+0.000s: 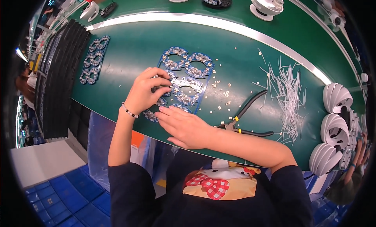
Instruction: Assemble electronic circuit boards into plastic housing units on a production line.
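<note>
the blue circuit panel [182,82] lies on the counter [129,51], right hand [186,127] flattened over its near edge. left hand [150,88] curls almost to a pinch, its hold unclear; best brace gently, sparing components.

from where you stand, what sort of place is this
Most likely an electronics assembly workshop: there's a blue circuit-board panel, black-handled pliers lying near it, and curved white housings farther right.
</note>
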